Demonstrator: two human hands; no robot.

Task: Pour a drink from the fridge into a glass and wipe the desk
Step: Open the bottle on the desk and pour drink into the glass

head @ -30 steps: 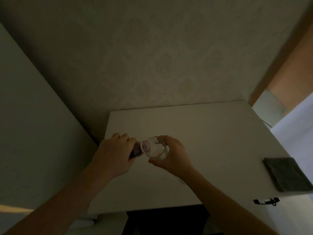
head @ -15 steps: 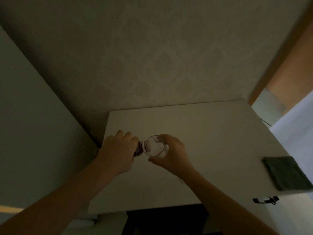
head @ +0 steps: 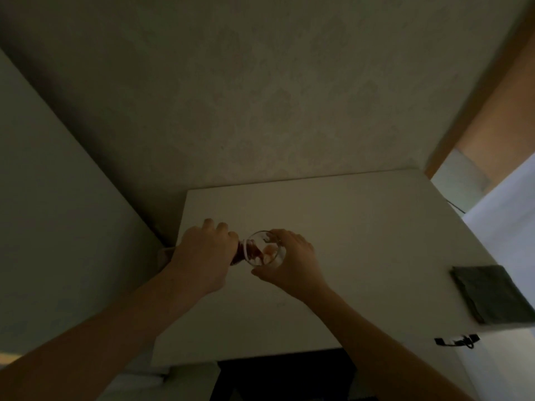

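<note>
Since the earlier frames, dark liquid has begun to run from the bottle (head: 238,254) into the glass (head: 266,248), where before the mouth only rested at the rim. Left of frame centre, the left hand (head: 202,256) is wrapped around the tilted bottle, its neck laid over the glass rim, so the stream lands inside. Just right of it, the right hand (head: 292,261) grips the glass on the white desk (head: 362,227), probably to steady it against tipping. At the right edge, well apart, a grey cloth (head: 489,293) lies folded, likely waiting for the wiping.
</note>
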